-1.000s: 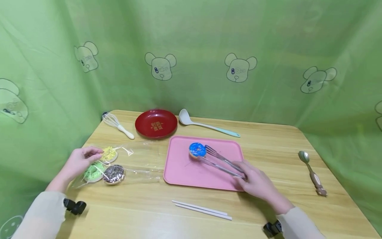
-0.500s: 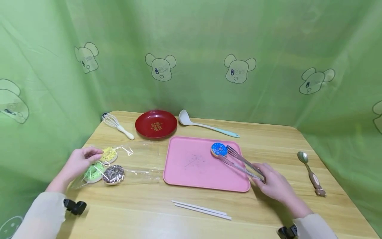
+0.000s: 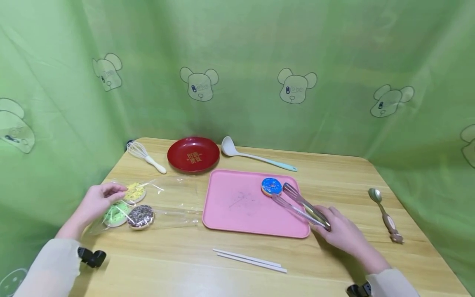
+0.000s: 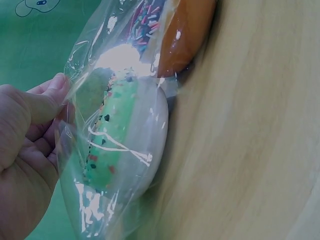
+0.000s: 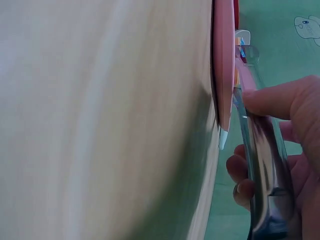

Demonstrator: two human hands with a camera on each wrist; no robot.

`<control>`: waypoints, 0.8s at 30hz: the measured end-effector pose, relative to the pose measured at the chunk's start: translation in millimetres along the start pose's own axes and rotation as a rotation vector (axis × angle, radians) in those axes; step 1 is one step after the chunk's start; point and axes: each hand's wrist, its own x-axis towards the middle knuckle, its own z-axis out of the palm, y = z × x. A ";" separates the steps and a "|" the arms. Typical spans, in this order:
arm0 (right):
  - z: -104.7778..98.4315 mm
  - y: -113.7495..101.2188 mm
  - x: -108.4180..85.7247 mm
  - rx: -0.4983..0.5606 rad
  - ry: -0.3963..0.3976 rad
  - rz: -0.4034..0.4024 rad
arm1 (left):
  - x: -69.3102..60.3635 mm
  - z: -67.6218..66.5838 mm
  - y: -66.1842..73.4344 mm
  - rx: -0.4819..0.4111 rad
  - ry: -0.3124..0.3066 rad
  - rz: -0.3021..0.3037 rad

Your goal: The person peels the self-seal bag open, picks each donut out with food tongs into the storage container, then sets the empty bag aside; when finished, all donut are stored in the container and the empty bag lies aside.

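Observation:
My left hand pinches the edge of a clear plastic bag at the left of the table. Inside the bag lie a yellow donut, a green donut and a chocolate donut with sprinkles. In my right hand I grip metal tongs, whose tips point over the pink tray. A blue donut lies on that tray near its far right corner, just left of the tong tips. Whether the tips touch it I cannot tell. The right wrist view shows thumb and fingers around the tongs.
Behind the tray are a red plate, a white whisk and a ladle. White chopsticks lie in front of the tray. A spoon lies at the right. A green curtain surrounds the table.
The blue donut has moved from the tray's middle to its right side with the tongs. My right hand has shifted right. The left hand stays in place at the bag.

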 end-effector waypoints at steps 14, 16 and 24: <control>-19.3 -0.8 -11.2 0.015 0.088 -0.033 | -0.9 -2.6 -3.1 0.001 0.006 -0.001; -21.0 -5.1 -8.5 0.016 0.104 -0.059 | -1.1 -2.6 -3.3 0.000 0.010 0.003; -20.0 -26.8 2.8 0.039 0.122 -0.127 | -1.6 -1.2 -1.1 0.000 -0.001 -0.001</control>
